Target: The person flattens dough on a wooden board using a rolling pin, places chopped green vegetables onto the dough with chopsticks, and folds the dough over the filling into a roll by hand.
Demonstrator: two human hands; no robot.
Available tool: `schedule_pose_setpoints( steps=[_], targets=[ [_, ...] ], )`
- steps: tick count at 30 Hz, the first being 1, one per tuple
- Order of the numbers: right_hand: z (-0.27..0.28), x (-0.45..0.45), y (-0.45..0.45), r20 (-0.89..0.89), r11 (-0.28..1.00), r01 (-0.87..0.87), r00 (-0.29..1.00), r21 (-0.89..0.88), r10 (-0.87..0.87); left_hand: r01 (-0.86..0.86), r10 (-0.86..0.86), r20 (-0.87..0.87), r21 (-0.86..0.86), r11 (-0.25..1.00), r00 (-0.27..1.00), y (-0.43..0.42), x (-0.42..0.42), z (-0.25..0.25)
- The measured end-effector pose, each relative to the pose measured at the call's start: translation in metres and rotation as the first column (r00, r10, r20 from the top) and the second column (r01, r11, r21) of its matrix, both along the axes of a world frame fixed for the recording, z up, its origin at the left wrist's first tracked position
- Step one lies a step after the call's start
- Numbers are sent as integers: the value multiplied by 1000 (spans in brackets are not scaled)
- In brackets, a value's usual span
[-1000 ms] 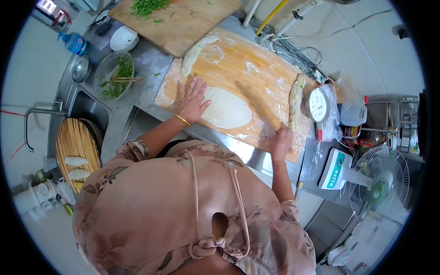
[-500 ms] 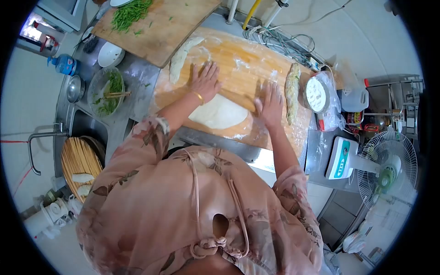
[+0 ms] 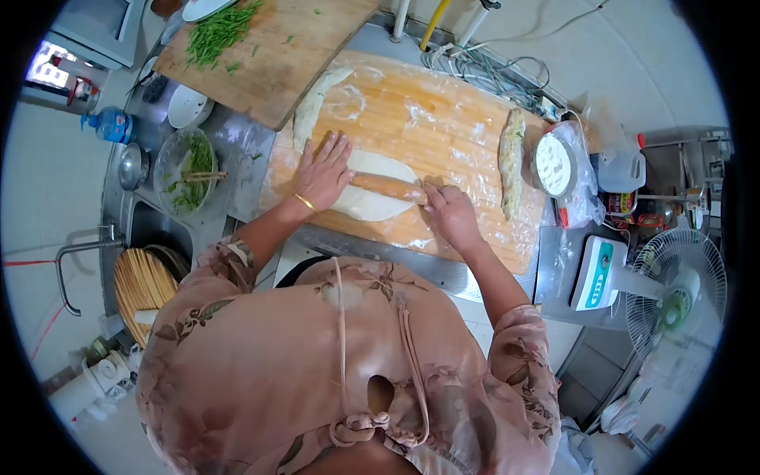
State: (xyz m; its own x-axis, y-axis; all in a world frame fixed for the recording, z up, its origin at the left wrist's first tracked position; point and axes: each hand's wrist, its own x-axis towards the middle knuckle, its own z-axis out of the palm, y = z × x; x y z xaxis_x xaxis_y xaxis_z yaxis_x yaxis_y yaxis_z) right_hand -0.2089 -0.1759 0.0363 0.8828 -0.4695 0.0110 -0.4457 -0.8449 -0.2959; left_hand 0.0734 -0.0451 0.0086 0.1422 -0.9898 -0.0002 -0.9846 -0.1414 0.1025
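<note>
A flat oval sheet of white dough [image 3: 372, 207] lies on the floured wooden board [image 3: 443, 131]. Across its middle rests a wooden rolling pin [image 3: 388, 187]. My left hand [image 3: 323, 176], with a gold bangle at the wrist, is over the pin's left end, its fingers spread and pointing up the board. My right hand [image 3: 451, 210] has its fingers closed round the pin's right end. One long strip of dough [image 3: 317, 103] lies at the board's upper left, and a lumpy greenish dough roll [image 3: 511, 162] along its right side.
A cutting board [image 3: 273, 59] with chopped greens [image 3: 218, 38] overlaps the board's upper left. Left are a bowl of greens with chopsticks [image 3: 186, 174], a sink [image 3: 158, 227] and a straw tray [image 3: 138, 285]. Right are a flour bowl [image 3: 552, 165], a scale [image 3: 598, 273] and a fan [image 3: 677, 293].
Both hands were on or over the board apart from each other half a second ago; now they are at the pin's two ends. The pin lies across the dough, and my left hand has come lower.
</note>
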Motion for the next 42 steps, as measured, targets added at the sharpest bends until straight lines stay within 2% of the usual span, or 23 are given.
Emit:
schedule_pose_setpoints(
  steps=[3,6,9,12,15,17,20,21,24,27,30,31,33,36,38,39,41,42],
  targets=[
    [-5,13,-1,103,990,124,988,-71,-117,-60,60,12,-37,998,998,-17,3,-4],
    [-15,22,-30,52,966,192,981,-174,-185,-55,50,-93,-61,997,994,-55,15,-9],
    [-14,32,-57,43,941,327,945,-84,-325,-76,64,-138,-89,993,988,-87,18,-7],
    [-15,28,-57,91,946,309,950,-97,-300,-140,125,-151,-94,986,981,-105,17,-6],
    [-9,5,-8,170,980,166,975,-110,-146,-52,50,-63,-35,998,997,-86,7,6],
    [-17,-16,32,192,975,192,967,-115,-168,50,-50,-49,-8,999,998,-56,-3,13],
    [-25,-35,63,78,946,314,948,-77,-308,146,-146,-38,7,989,989,-45,-5,15],
    [-21,-35,62,127,936,342,935,-86,-330,168,-167,-36,7,986,985,-46,-5,15],
    [-4,-30,56,203,954,299,935,-11,-291,88,-86,-141,7,996,986,-57,0,7],
    [1,-31,68,192,976,218,959,-20,-210,56,-63,-144,-53,997,988,-35,3,14],
    [-20,-40,90,223,988,156,963,-8,-150,70,-65,-96,49,996,993,14,-1,4],
    [-22,-41,99,240,991,133,962,-3,-129,82,-80,-78,28,996,994,25,-3,6],
    [-19,-44,115,172,986,165,971,21,-166,108,-108,-43,-11,994,993,45,-8,12],
    [-16,-46,118,138,979,180,972,90,-192,116,-111,-69,69,991,991,57,-10,15],
    [-12,-52,112,121,962,186,970,199,-213,31,-32,-53,-11,999,998,53,-9,14],
    [-13,-59,107,138,958,231,957,167,-255,-8,5,-48,-53,999,999,49,-8,13],
    [-16,-81,99,170,939,327,925,103,-341,-212,144,-337,-174,962,931,33,5,0],
    [-9,-91,97,208,907,413,883,77,-420,-326,194,-481,-207,922,855,28,7,-6]
  ],
)
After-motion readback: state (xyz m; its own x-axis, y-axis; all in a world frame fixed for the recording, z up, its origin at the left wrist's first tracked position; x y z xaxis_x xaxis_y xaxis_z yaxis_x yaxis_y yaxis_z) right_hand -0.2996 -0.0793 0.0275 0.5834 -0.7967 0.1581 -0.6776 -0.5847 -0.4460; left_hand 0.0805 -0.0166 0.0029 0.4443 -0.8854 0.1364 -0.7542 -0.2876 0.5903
